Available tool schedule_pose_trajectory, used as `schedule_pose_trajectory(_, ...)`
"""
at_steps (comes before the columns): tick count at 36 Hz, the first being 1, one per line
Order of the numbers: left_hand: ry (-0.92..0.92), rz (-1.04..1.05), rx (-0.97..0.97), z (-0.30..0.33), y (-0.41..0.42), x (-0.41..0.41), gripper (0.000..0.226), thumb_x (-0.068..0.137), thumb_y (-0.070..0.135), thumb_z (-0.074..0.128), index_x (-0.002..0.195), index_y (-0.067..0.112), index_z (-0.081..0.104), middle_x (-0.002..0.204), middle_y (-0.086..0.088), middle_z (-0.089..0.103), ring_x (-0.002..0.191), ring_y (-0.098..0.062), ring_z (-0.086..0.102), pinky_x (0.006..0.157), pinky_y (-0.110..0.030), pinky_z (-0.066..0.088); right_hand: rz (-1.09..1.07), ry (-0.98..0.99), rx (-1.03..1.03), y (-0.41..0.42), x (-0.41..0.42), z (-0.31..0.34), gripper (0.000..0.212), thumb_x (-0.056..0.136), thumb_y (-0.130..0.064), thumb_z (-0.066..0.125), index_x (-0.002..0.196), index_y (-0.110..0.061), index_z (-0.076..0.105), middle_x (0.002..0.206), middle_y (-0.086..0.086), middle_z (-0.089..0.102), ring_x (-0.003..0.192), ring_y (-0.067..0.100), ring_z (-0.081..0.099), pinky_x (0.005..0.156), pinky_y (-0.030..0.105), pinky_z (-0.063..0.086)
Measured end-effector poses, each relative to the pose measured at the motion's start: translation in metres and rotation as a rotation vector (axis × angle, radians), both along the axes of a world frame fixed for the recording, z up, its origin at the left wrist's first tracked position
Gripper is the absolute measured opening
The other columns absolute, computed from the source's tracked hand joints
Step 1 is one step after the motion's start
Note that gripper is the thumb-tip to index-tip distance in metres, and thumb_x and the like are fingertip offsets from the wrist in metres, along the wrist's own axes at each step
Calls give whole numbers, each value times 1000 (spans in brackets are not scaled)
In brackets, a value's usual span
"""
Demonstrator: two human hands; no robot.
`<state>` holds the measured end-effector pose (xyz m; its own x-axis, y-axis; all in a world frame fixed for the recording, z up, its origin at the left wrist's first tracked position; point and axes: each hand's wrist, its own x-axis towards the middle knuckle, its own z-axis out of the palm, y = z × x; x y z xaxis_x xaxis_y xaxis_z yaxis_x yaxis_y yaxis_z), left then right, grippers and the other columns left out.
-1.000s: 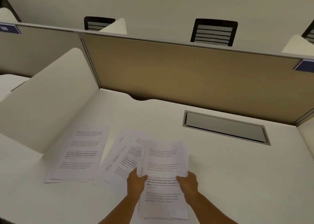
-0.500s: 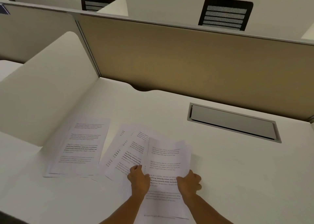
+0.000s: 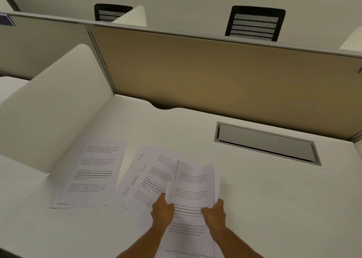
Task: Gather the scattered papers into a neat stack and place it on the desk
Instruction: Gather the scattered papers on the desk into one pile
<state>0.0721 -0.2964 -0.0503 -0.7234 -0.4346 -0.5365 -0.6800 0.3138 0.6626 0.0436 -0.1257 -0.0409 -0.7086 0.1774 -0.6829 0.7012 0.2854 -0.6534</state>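
Left hand (image 3: 162, 211) grips the left edge of the held sheaf (image 3: 193, 191), fingers curled onto the paper. Right hand (image 3: 214, 212) pinches the right edge opposite. Both grasp the same bundle, which bows upward between them, its top curling off the desk (image 3: 264, 199) while its lower end runs down between the forearms to the bottom of the frame.

Just left, partly under the sheaf, lies a fanned middle group (image 3: 148, 179), sheets skewed against one another. Further left, apart from that group, a second loose pile (image 3: 92, 173) sits near the curved side divider (image 3: 49, 120), edges slightly offset.

Judgement: the step in hand is squaring what is already held. Best done by easing the grip so sheets can slide, tapping the lower edge on the desk, then laying the sheaf over the middle group and sweeping both together. Squeezing harder would likely crease the bowed pages. The far left pile is not yet collected.

A cable hatch (image 3: 266, 143) lies well to the right.
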Motion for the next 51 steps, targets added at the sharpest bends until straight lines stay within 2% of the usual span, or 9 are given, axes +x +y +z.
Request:
schedule_pose_trajectory(3,20,-4,29,4,0,3,48,93,11,60,139,14,46,136,-6,59,116,-27,62,103,-43,51,-54,12,-25,1,4,2,66,85,1,64,143,-7,32,120,13,58,97,27,61,83,37,55)
schedule_pose_trajectory(5,84,4,129,6,1,7,43,92,3,59,133,12,50,133,-6,62,99,-17,65,82,-25,60,-71,8,-49,3,6,4,58,83,2,66,137,-3,45,120,16,64,102,30,64,89,39,57)
schedule_pose_trajectory(10,134,24,237,15,-3,15,51,87,-5,64,125,19,40,121,-7,64,85,-6,67,57,-15,57,-85,36,-85,7,18,13,35,79,4,68,113,-6,68,94,5,73,83,21,70,65,26,56)
schedule_pose_trajectory(14,114,82,301,19,-9,21,69,81,-3,73,130,19,32,116,-4,58,92,-20,66,72,-29,61,-110,64,-53,8,30,21,34,80,0,70,113,-11,68,97,5,73,83,21,69,67,26,56)
schedule_pose_trajectory(18,60,131,444,21,-20,29,51,76,-7,77,124,-3,59,113,-15,71,101,-32,69,92,-47,57,-141,95,-30,8,44,23,34,84,-1,70,116,-11,66,91,2,70,85,24,68,78,32,56)
schedule_pose_trajectory(26,106,80,521,40,-37,47,38,77,-6,76,114,2,69,89,-2,77,82,-19,75,63,-26,61,-203,114,-78,0,67,25,34,83,-2,73,116,-5,66,97,9,70,89,28,66,81,31,50)
schedule_pose_trajectory(32,122,77,486,50,-40,63,41,74,-6,79,114,0,69,110,-16,74,100,-30,71,93,-46,57,-129,112,-174,-1,71,30,40,81,3,74,120,-5,65,105,15,72,98,34,68,98,46,54)
schedule_pose_trajectory(41,183,132,328,75,-42,85,37,75,-4,78,109,10,69,104,-7,74,93,-24,71,82,-32,58,-39,48,-368,9,69,39,31,80,7,76,109,-3,69,94,15,74,89,33,71,89,45,57)
schedule_pose_trajectory(51,219,110,209,83,-59,81,41,79,-2,76,119,3,67,112,-11,73,101,-27,70,91,-42,58,-116,11,-431,-17,68,48,23,80,9,75,97,-6,67,87,13,73,80,31,70,62,30,57)
